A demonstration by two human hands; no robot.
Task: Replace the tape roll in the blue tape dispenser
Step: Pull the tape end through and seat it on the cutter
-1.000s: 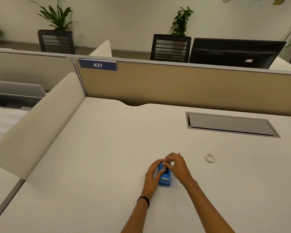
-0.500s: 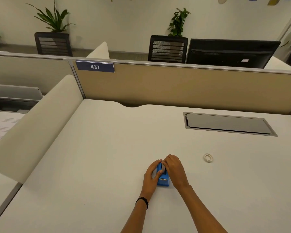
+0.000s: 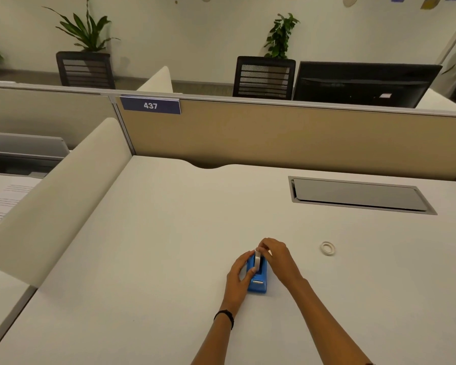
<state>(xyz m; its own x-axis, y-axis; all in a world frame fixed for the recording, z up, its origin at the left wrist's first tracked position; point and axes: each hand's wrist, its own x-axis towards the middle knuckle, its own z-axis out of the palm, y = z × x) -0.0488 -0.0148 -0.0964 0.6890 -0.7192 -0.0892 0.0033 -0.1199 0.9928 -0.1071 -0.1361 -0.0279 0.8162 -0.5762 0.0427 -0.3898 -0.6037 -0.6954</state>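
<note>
Desk [image 3: 169, 233], head view: dispenser [image 3: 257, 284] mid-desk, roll [image 3: 257, 260] upright in its cradle. Grip: left hand [image 3: 237, 277] clasps dispenser side; right hand [image 3: 277, 255] pinches roll top. Risk: skewed roll jams; slack hold lets dispenser slide. Well apart: ring [image 3: 327, 248].

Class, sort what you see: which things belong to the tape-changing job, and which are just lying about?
Job: blue dispenser, tape roll, left hand, right hand, white ring, probably the old core.
Lying about: printed paper, monitor, number sign, desk hatch.
</note>
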